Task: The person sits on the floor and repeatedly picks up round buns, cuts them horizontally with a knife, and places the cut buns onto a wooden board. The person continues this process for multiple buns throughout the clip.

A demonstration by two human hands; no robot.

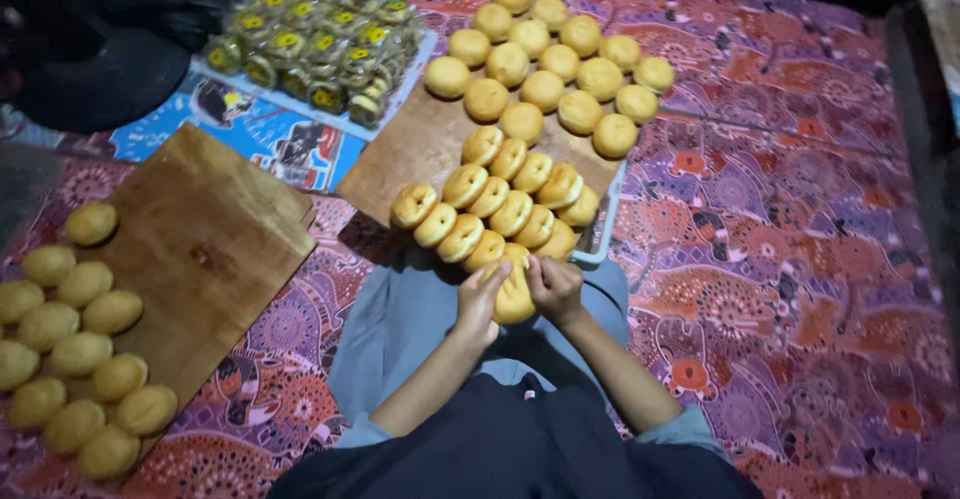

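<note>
Left hand [482, 297] and right hand [553, 287], as I read them from the head view: both are closed around one round golden-brown bun [515, 294], fingers curled on its two flanks, held just above the lap at the near edge of the long wooden board [410, 154]. I judge the bun light, soft and easily dented (its crust looks smooth, perhaps slightly greasy), so a broad hold on the sides suits it better than a pinch on top. On the board, tilted split buns [500, 204] lean in rows touching one another; whole round buns [555, 59] sit beyond. A second brown wooden board [205, 244] at left carries paler yellowish dough rounds [75, 359]. Wrapped buns in clear packets [310, 39] lie farther off. Beneath everything spreads a purple patterned cloth [800, 259]; the room is dim.
</note>
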